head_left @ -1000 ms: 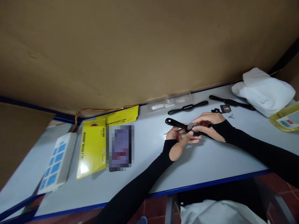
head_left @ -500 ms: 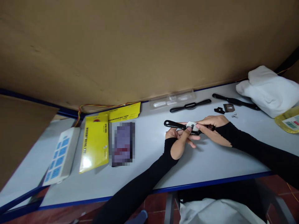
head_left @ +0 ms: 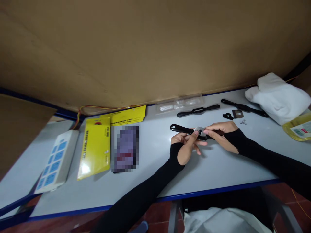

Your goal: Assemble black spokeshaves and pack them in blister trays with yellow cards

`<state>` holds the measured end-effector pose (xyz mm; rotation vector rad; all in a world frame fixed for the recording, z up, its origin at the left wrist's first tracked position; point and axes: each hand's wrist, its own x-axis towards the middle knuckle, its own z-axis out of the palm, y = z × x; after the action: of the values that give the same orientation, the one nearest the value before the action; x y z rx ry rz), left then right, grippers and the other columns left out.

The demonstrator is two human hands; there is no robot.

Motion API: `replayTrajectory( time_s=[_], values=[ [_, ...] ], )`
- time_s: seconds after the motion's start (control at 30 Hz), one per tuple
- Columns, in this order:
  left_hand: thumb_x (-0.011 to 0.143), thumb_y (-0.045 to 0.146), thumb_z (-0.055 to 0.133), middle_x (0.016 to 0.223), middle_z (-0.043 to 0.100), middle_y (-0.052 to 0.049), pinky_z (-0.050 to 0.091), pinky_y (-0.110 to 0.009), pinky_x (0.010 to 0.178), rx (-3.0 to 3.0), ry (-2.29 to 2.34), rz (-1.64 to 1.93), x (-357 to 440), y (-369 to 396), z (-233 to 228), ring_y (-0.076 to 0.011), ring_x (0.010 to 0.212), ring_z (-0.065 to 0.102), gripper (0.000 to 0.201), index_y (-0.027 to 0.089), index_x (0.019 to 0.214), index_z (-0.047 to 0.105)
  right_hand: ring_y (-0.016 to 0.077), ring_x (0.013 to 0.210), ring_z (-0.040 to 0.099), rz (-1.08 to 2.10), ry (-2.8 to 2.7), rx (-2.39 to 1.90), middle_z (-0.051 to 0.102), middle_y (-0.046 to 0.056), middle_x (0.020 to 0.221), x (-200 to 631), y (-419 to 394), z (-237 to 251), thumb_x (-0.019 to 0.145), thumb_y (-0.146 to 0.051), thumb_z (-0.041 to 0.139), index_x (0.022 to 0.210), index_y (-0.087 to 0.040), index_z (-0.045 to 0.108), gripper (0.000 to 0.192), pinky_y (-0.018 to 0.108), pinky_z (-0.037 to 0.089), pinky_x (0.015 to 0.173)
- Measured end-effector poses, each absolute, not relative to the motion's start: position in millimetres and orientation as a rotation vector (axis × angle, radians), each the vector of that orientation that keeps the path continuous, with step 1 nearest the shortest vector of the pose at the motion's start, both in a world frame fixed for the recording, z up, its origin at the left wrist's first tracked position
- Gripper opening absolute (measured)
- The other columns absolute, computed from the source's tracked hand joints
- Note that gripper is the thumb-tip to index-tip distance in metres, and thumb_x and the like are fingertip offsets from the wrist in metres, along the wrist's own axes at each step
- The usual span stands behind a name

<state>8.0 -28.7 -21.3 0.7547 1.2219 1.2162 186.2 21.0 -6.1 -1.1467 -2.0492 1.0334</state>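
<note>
Just over the table, both hands hold a black spokeshave (head_left: 181, 129), with a silver blade (head_left: 200, 129) lying flat on its middle. My left hand (head_left: 186, 147) is closed around the body from below, its thumb pressing the blade's left side. From the right, my right hand (head_left: 222, 132) grips the spokeshave and touches the blade's right edge with thumb and fingertips. The right handle is partly hidden by that hand. Behind them lie a second spokeshave body (head_left: 189, 113), a third one (head_left: 254, 109), a black cap plate (head_left: 227, 116), a dark blade (head_left: 237, 113) and small screws (head_left: 243, 121).
At the left are yellow cardboard packages (head_left: 96, 149), a pixelated dark item (head_left: 126, 149) and a white power strip (head_left: 53, 161). A clear plastic tray (head_left: 179, 103) lies near the brown wall. White cloth (head_left: 278, 97) and a yellow-labelled bottle (head_left: 300, 127) stand at the right.
The silver blade has tilted a little and appears to lie flatter against the spokeshave. Both hands keep their hold. The view has shifted slightly.
</note>
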Motion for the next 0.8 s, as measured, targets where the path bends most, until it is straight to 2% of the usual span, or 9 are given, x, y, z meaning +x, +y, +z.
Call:
replayTrajectory(
  time_s=[0.1, 0.2, 0.3, 0.4, 0.47, 0.6, 0.7, 0.8],
  values=[
    [0.070, 0.052, 0.089, 0.074, 0.078, -0.015, 0.050, -0.026, 0.034, 0.738, 1.287, 1.241, 6.7, -28.2, -18.8, -0.0341, 0.066, 0.079, 0.057, 0.007, 0.098, 0.068, 0.0096, 0.052, 0.049, 0.979, -2.069, -1.157, 0.069, 0.000, 0.064, 193.1, 28.0, 0.5, 0.097, -0.046, 0.061, 0.087, -0.019, 0.083, 0.036, 0.024, 0.033, 0.052],
    [0.067, 0.050, 0.090, 0.067, 0.076, -0.013, 0.047, -0.025, 0.032, 0.694, 1.362, 1.269, 2.7, -24.8, -15.9, -0.0336, 0.062, 0.078, 0.055, 0.008, 0.093, 0.067, 0.0107, 0.058, 0.055, 0.675, -2.084, -1.233, 0.072, 0.001, 0.071, 216.5, 43.3, 9.7, 0.094, -0.039, 0.064, 0.083, -0.019, 0.080, 0.028, 0.025, 0.039, 0.059],
    [0.061, 0.047, 0.092, 0.063, 0.074, -0.010, 0.044, -0.025, 0.030, 0.651, 1.389, 1.313, -2.5, -18.8, -11.4, -0.0327, 0.058, 0.076, 0.055, 0.011, 0.092, 0.065, 0.0107, 0.058, 0.057, 0.606, -2.169, -1.367, 0.074, 0.001, 0.078, 244.6, 54.0, 10.6, 0.083, -0.035, 0.077, 0.089, -0.019, 0.076, 0.017, 0.026, 0.043, 0.062],
    [0.055, 0.043, 0.094, 0.060, 0.071, -0.007, 0.041, -0.025, 0.029, 0.626, 1.415, 1.354, -7.6, -13.2, -6.0, -0.0324, 0.055, 0.075, 0.054, 0.013, 0.087, 0.064, 0.0122, 0.063, 0.059, 0.652, -2.297, -1.372, 0.075, 0.002, 0.089, 256.4, 54.3, -2.3, 0.076, -0.037, 0.085, 0.105, -0.021, 0.075, 0.035, 0.028, 0.046, 0.067],
    [0.052, 0.042, 0.094, 0.056, 0.069, -0.006, 0.040, -0.025, 0.029, 0.631, 1.442, 1.363, -11.3, -10.3, -3.7, -0.0332, 0.055, 0.075, 0.051, 0.014, 0.081, 0.063, 0.0143, 0.070, 0.061, 0.661, -2.377, -1.339, 0.073, 0.003, 0.094, 253.9, 51.6, -13.8, 0.081, -0.034, 0.083, 0.110, -0.023, 0.076, 0.032, 0.029, 0.047, 0.070],
    [0.053, 0.041, 0.094, 0.057, 0.069, -0.007, 0.041, -0.024, 0.030, 0.654, 1.476, 1.393, -17.9, -5.9, -4.3, -0.0335, 0.058, 0.076, 0.048, 0.015, 0.077, 0.061, 0.0187, 0.086, 0.063, 0.661, -2.427, -1.284, 0.069, 0.005, 0.097, 245.5, 49.6, -24.9, 0.083, -0.026, 0.079, 0.094, -0.025, 0.080, 0.011, 0.030, 0.047, 0.075],
    [0.052, 0.041, 0.094, 0.060, 0.071, -0.007, 0.040, -0.024, 0.030, 0.653, 1.481, 1.392, -19.0, -5.0, -6.2, -0.0328, 0.058, 0.076, 0.049, 0.015, 0.078, 0.061, 0.0155, 0.079, 0.062, 0.834, -2.276, -1.234, 0.071, 0.003, 0.089, 246.0, 51.3, -18.6, 0.085, -0.023, 0.074, 0.086, -0.022, 0.075, 0.002, 0.026, 0.043, 0.067],
    [0.052, 0.042, 0.094, 0.058, 0.069, -0.007, 0.042, -0.024, 0.031, 0.644, 1.432, 1.328, -15.6, -7.2, -7.7, -0.0348, 0.061, 0.077, 0.051, 0.013, 0.080, 0.063, 0.0098, 0.059, 0.054, 1.110, -1.942, -1.172, 0.071, 0.000, 0.082, 243.8, 49.6, -5.4, 0.090, -0.035, 0.071, 0.090, -0.019, 0.068, 0.016, 0.023, 0.035, 0.051]
  ],
)
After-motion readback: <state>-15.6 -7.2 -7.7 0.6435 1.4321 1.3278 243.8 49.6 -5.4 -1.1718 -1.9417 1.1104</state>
